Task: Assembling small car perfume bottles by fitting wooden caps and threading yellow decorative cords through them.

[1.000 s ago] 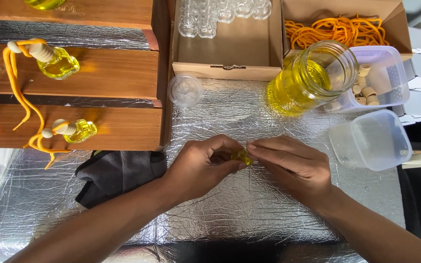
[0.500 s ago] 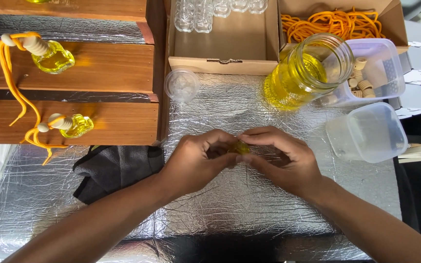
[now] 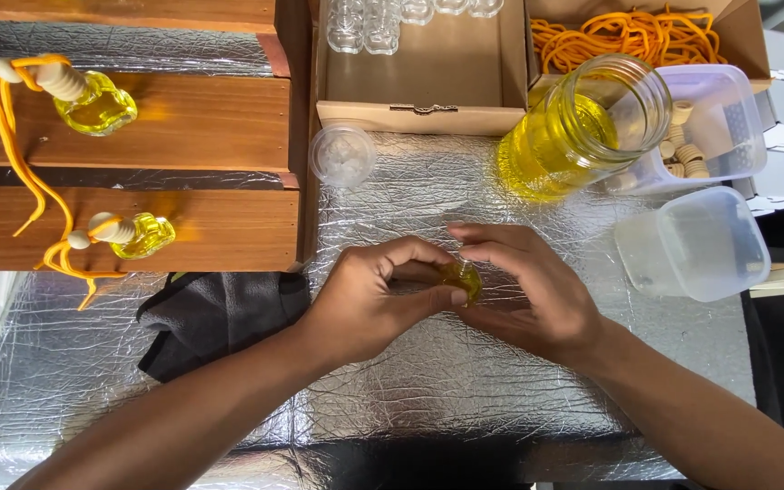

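Note:
My left hand and my right hand meet over the silver foil surface, both closed around a small glass bottle of yellow liquid. Only a sliver of the bottle shows between the fingertips; the rest is hidden by my fingers. A large glass jar of yellow liquid stands open just beyond my right hand.
Two filled small bottles with corks and orange cords lie on wooden steps at left. A cardboard box holds empty glass bottles, another holds orange cord. Clear plastic tubs, a round lid, a dark cloth.
My hands have stayed together on the small bottle, with the fingers shifting slightly around it. The view has drifted a little.

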